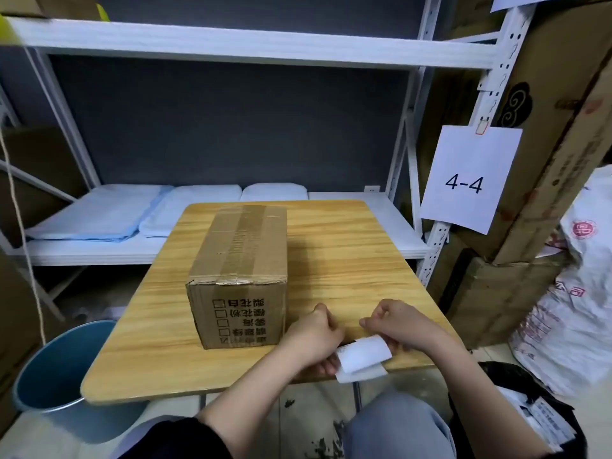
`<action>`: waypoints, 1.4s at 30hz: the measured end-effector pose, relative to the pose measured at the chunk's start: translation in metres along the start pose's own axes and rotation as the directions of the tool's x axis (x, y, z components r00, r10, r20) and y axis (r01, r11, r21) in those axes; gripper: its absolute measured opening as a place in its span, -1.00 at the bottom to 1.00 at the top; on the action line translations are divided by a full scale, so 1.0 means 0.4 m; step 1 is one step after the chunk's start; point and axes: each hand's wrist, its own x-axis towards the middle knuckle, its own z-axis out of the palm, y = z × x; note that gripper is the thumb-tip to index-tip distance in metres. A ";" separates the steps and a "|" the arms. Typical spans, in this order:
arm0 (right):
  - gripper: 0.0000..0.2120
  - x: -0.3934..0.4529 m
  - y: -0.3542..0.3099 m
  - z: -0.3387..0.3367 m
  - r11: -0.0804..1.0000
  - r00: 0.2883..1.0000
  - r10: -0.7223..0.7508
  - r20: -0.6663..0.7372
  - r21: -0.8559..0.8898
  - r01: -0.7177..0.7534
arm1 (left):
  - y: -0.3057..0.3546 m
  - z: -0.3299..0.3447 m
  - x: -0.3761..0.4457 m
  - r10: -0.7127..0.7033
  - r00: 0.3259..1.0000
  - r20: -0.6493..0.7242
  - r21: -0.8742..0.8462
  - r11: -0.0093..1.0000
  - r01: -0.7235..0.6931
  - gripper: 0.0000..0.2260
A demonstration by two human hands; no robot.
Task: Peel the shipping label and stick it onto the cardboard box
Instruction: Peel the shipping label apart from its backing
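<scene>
- Dark sleeves and grey trouser knees fill the bottom edge of the view, with a black bag [516, 405] of printed papers on the floor at the right.
- Both hands work over the near edge of the light wood-grain table [347, 253].
- Left hand [314, 336] is pinched closed on the left end of the white paper shipping label [362, 354], fingers curled under it.
- Right hand [402, 323] is clamped on the label's right end, which curls upward away from its glossy backing strip [362, 376]; the two layers are split apart at that side.
- Print on the label is only a dark smear near the left hand, too blurred to read.
- Brown taped cardboard box [240, 270] stands on the table just left of the hands, not touching the label.
- Its near face carries a column of black checkboxes beside Chinese characters printed upside down; the lowest box looks ticked.
- Blue plastic bucket [63, 369] sits on the floor at the left of the table.
- White sheet reading "4-4" [467, 180] hangs from the white metal shelving upright [490, 104] at the right.
- Folded pale blue cloths [109, 210] lie on the lower shelf behind the table.
</scene>
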 end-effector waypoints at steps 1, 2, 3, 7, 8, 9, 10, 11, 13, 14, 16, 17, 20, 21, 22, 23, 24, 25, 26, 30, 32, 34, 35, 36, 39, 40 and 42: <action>-0.78 0.000 -0.003 0.003 1.000 1.000 -0.001 0.009 0.006 0.001 | -0.003 0.002 0.003 0.007 1.000 -0.016 -0.025 1.000 -0.008 -0.91; -0.80 0.004 -0.005 0.003 1.000 1.000 0.005 -0.006 0.026 -0.005 | -0.003 0.002 0.011 0.014 0.999 -0.049 -0.045 0.999 -0.016 -0.94; -0.82 0.008 -0.005 0.003 0.999 1.000 0.004 -0.009 0.043 -0.004 | -0.007 0.003 0.018 0.021 0.997 -0.077 -0.050 0.998 -0.025 -0.96; -0.94 0.030 -0.016 -0.002 0.976 0.993 -0.077 -0.088 0.196 0.093 | -0.001 -0.004 0.031 0.055 0.982 -0.182 -0.137 0.987 -0.081 -0.99; -0.96 0.035 -0.019 -0.005 0.962 0.987 -0.112 -0.114 0.235 0.137 | 0.000 -0.003 0.035 0.067 0.975 -0.214 -0.181 0.978 -0.107 -0.98; -0.95 0.039 -0.024 -0.006 0.943 0.981 -0.139 -0.134 0.286 0.172 | 0.000 -0.002 0.040 0.077 0.964 -0.254 -0.219 0.966 -0.135 -0.97; -0.94 0.044 -0.028 -0.006 0.923 0.975 -0.155 -0.157 0.328 0.199 | 0.003 0.000 0.045 0.083 0.950 -0.302 -0.230 0.961 -0.157 -0.95; -0.93 0.049 -0.033 -0.008 0.902 0.970 -0.167 -0.176 0.369 0.222 | 0.004 0.002 0.051 0.093 0.934 -0.345 -0.236 0.955 -0.182 -0.93; -0.91 0.054 -0.046 -0.012 0.862 0.962 -0.185 -0.199 0.437 0.256 | 0.015 0.005 0.060 0.091 0.914 -0.395 -0.327 0.916 -0.232 -0.90; -0.89 0.056 -0.051 -0.015 0.845 0.959 -0.193 -0.207 0.461 0.270 | 0.023 0.006 0.065 0.076 0.914 -0.397 -0.402 0.881 -0.248 -0.89; -0.81 0.061 -0.055 -0.019 0.827 0.955 -0.204 -0.215 0.485 0.286 | 0.034 0.004 0.071 0.045 0.923 -0.382 -0.539 0.800 -0.262 -0.86; -0.77 0.063 -0.057 -0.020 0.821 0.954 -0.210 -0.214 0.492 0.291 | 0.038 0.002 0.076 0.044 0.927 -0.373 -0.580 0.768 -0.270 -0.84; -0.66 0.070 -0.057 -0.015 0.797 0.953 -0.240 -0.186 0.522 0.303 | 0.033 -0.004 0.091 0.063 0.922 -0.382 -0.617 0.725 -0.305 -0.76; -0.64 0.075 -0.058 -0.013 0.788 0.952 -0.252 -0.177 0.534 0.308 | 0.033 -0.006 0.094 0.079 0.920 -0.384 -0.621 0.715 -0.321 -0.73; -0.62 0.079 -0.059 -0.010 0.781 0.949 -0.264 -0.171 0.540 0.314 | 0.032 -0.008 0.098 0.097 0.918 -0.385 -0.620 0.709 -0.335 -0.71; -0.60 0.086 -0.059 -0.007 0.775 0.948 -0.271 -0.166 0.547 0.318 | 0.029 -0.009 0.102 0.114 0.917 -0.383 -0.616 0.708 -0.345 -0.69; -0.58 0.095 -0.058 -0.004 0.767 0.947 -0.273 -0.167 0.557 0.319 | 0.027 -0.011 0.105 0.131 0.917 -0.377 -0.607 0.713 -0.351 -0.68; -0.55 0.102 -0.056 -0.001 0.756 0.949 -0.267 -0.170 0.574 0.315 | 0.023 -0.011 0.107 0.154 0.915 -0.373 -0.593 0.719 -0.362 -0.66; -0.54 0.109 -0.056 0.003 0.737 0.952 -0.256 -0.170 0.603 0.305 | 0.018 -0.011 0.110 0.174 0.911 -0.375 -0.570 0.732 -0.374 -0.65; -0.57 0.138 -0.071 0.021 0.672 0.952 -0.197 -0.232 0.676 0.304 | 0.002 -0.017 0.124 0.242 0.889 -0.388 -0.472 0.777 -0.417 -0.58; -0.56 0.151 -0.080 0.025 0.637 0.946 -0.163 -0.280 0.703 0.318 | -0.004 -0.021 0.132 0.272 0.886 -0.375 -0.450 0.783 -0.430 -0.52; -0.50 0.162 -0.085 0.028 0.606 0.940 -0.155 -0.305 0.722 0.334 | -0.008 -0.023 0.136 0.277 0.893 -0.355 -0.468 0.774 -0.427 -0.45; -0.47 0.166 -0.086 0.031 0.593 0.937 -0.160 -0.311 0.728 0.343 | -0.007 -0.023 0.137 0.268 0.903 -0.336 -0.498 0.763 -0.412 -0.42; -0.45 0.169 -0.087 0.032 0.586 0.933 -0.170 -0.317 0.729 0.354 | -0.005 -0.023 0.136 0.258 0.912 -0.318 -0.535 0.746 -0.397 -0.39; -0.44 0.178 -0.083 0.035 0.575 0.921 -0.184 -0.344 0.722 0.385 | 0.000 -0.015 0.141 0.219 0.930 -0.295 -0.619 0.698 -0.360 -0.33; -0.46 0.179 -0.083 0.034 0.569 0.918 -0.184 -0.351 0.724 0.390 | 0.002 -0.013 0.141 0.190 0.937 -0.295 -0.639 0.689 -0.341 -0.32; -0.52 0.183 -0.080 0.034 0.555 0.915 -0.187 -0.357 0.731 0.398 | 0.002 -0.012 0.142 0.121 0.949 -0.291 -0.678 0.673 -0.294 -0.36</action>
